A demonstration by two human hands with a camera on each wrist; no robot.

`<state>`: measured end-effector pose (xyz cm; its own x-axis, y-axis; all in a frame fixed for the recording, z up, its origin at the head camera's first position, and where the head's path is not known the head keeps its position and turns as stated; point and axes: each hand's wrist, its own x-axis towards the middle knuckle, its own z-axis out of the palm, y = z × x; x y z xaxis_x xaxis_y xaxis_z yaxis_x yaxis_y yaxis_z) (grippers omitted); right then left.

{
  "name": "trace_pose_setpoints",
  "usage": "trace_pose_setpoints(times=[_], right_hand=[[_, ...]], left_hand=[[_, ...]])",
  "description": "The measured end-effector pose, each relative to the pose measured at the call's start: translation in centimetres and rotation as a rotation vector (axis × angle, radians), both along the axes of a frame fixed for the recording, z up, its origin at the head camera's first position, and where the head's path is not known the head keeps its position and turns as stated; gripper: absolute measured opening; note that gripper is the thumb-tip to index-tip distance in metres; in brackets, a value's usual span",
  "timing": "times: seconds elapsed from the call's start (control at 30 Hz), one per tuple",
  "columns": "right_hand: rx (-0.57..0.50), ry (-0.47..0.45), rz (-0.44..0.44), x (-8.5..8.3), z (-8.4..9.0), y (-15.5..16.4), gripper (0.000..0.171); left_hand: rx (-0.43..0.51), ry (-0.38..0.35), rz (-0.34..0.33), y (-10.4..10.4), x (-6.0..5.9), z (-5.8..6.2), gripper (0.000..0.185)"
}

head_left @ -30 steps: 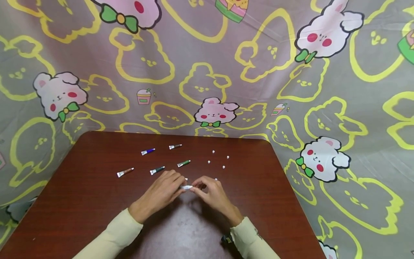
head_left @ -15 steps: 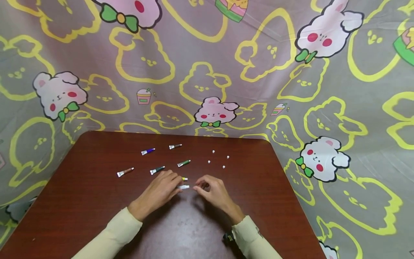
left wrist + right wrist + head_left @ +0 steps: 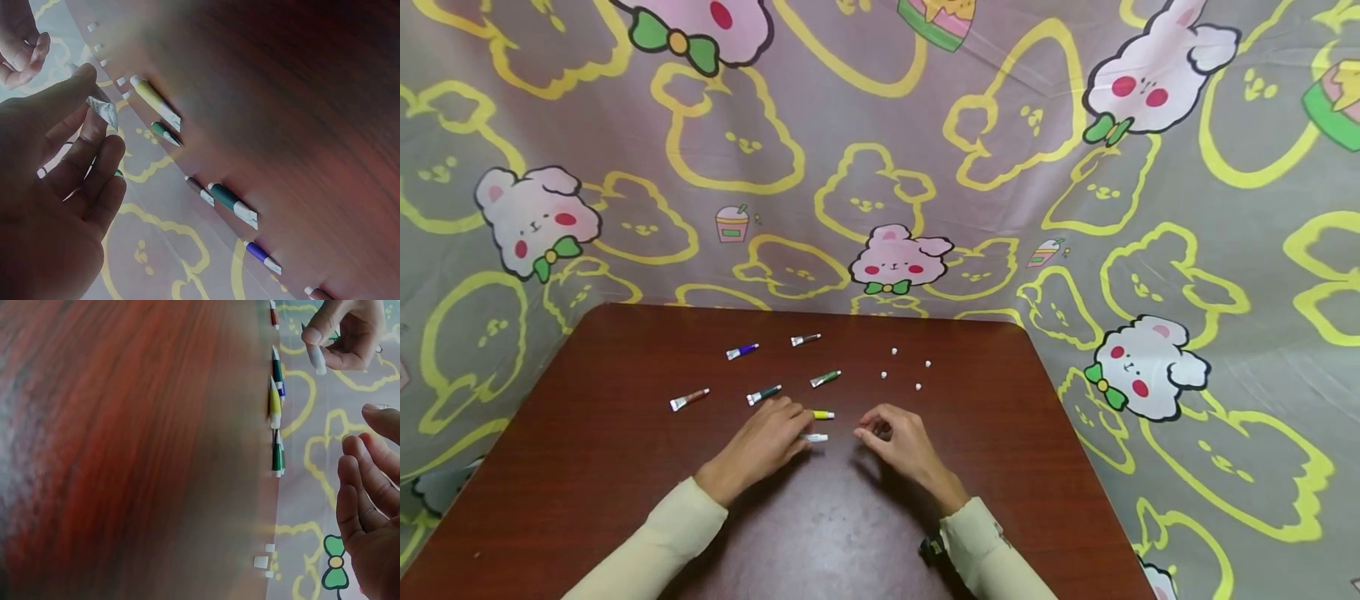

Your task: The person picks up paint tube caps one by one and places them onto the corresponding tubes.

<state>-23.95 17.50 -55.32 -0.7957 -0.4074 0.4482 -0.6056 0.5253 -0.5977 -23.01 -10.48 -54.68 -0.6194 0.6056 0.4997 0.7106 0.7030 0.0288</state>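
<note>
Between thumb and fingers my left hand [image 3: 756,446] pinches a small white paint tube [image 3: 816,437], held above the table with its pale tip toward the right. Its crimped silver end [image 3: 105,114] shows in the left wrist view. A yellow paint tube [image 3: 824,415] lies just beyond, partly behind the left hand. My right hand [image 3: 901,442] hovers a short way right of the white tube. In the right wrist view its thumb and bent fingertips [image 3: 349,464] stand apart, with nothing visible between them.
Farther back lie light green [image 3: 826,379], dark green [image 3: 764,395], brown [image 3: 689,400], purple [image 3: 742,352] and dark [image 3: 806,340] paint tubes. Several small white caps [image 3: 918,387] sit at the back right of the brown table [image 3: 587,467]. A patterned cloth [image 3: 880,100] hangs behind.
My right hand was at the white tube's tip; it has come away to the right. The left hand has drawn the tube left, uncovering more of the yellow tube.
</note>
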Motion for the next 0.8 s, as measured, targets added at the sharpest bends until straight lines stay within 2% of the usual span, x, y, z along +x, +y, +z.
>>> trace_pose_setpoints(times=[0.33, 0.53, 0.8], right_hand=[[0.033, -0.009, -0.036, -0.6, -0.4, 0.7, 0.013], [0.061, -0.018, -0.056, -1.0, -0.7, 1.3, 0.013], [0.093, 0.007, -0.066, -1.9, -0.7, 2.2, 0.014]], left_hand=[[-0.005, -0.030, 0.026, -0.3, -0.6, -0.8, 0.035], [-0.041, -0.077, 0.050, -0.8, -0.8, -1.3, 0.035], [-0.038, -0.081, 0.041, -0.9, -1.1, -1.7, 0.035]])
